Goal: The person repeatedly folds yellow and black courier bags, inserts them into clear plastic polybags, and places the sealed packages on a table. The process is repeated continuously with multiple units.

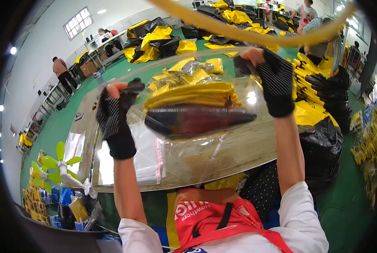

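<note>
A red apron (222, 215) lies closest, just below the near edge of the desk (256, 145). At the near left corner stands a fan (62, 166) with green blades, and below it, past the left edge, yellow and blue packets (41, 206) are heaped. A stack of clear sleeves (142, 164) lies flat by the near edge, toward the left. Above the middle of the desk hangs a clear bag (235, 120), somewhat blurred, with a folded yellow and dark bundle (188, 100) inside. The left hand (120, 101), in a black glove with bare fingertips, is closed on the bag's upper left side; the right hand (270, 71), gloved alike, grips its upper right side. Near the left edge lies a phone (79, 116). Yellow packets (192, 72) are piled toward the far edge. Past the right edge bulges a black sack (319, 145) with yellow on top. Beyond, yellow and black piles (159, 40) cover part of the green floor (91, 90), and a person (62, 71) stands at the far left.
</note>
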The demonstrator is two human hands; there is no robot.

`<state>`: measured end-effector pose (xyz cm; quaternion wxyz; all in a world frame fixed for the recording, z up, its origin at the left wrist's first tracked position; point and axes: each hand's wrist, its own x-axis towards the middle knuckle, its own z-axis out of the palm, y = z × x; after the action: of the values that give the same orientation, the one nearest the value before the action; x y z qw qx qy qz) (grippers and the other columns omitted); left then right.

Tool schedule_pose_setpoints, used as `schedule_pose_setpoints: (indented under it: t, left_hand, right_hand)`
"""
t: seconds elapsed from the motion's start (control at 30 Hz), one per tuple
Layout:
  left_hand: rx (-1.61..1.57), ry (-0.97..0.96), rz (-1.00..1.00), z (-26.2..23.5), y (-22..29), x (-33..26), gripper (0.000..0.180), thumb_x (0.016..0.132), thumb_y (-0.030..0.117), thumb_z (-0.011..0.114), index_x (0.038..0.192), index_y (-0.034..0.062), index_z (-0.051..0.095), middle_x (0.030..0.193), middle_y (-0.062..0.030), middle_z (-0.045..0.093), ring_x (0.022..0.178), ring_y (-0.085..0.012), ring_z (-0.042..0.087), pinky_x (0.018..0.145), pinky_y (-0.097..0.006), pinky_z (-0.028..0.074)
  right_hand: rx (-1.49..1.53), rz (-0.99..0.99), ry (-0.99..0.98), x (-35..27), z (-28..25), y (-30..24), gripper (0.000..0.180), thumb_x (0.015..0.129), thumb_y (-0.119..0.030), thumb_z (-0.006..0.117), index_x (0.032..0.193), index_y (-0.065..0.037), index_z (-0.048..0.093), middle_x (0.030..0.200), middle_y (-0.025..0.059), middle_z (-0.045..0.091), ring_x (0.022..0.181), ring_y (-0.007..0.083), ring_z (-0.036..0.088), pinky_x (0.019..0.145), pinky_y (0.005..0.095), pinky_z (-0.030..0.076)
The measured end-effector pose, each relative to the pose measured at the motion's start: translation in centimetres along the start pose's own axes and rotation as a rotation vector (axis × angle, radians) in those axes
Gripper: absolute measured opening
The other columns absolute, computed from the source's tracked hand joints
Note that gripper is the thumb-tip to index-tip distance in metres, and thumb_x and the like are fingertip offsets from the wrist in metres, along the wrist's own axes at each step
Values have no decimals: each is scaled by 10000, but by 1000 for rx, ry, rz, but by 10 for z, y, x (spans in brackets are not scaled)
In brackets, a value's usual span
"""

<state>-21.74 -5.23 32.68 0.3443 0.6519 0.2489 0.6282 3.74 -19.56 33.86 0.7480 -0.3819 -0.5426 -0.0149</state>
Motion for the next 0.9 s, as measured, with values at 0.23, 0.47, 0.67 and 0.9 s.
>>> schedule_pose_setpoints:
  t: [0.23,0.47,0.67,0.9]
  left_hand:
    - [27,-94,-297,-83,76,-58,299,920,366,443,987,78,480,636,-145,607,455,-217,592,365,-308,469]
    - [-267,-276,-600,-68,-89,-111,365,897,274,494,1052,-52,547,910,-187,640,816,-262,649,722,-323,528]
    - [-50,-77,-640,-81,-202,-139,310,926,211,452,1044,-41,589,943,-137,638,833,-211,637,729,-306,513]
    - [-195,-95,-632,-79,-177,-127,261,918,201,546,965,-36,645,795,-11,624,718,-51,521,639,-197,422]
  right_hand:
    - [-185,200,-59,-48,-11,-101,320,934,-208,493,783,38,629,697,77,626,533,94,518,520,227,399]
    - [-204,688,-185,-127,-10,71,255,932,-221,503,903,4,620,762,61,628,659,114,566,584,250,453]
    - [-350,-3,-745,-173,130,99,223,814,-170,564,1034,-177,605,950,90,588,843,297,586,712,401,482]
    - [-546,-217,-857,-153,200,135,86,752,-172,556,799,-132,616,773,70,582,733,269,597,620,382,494]
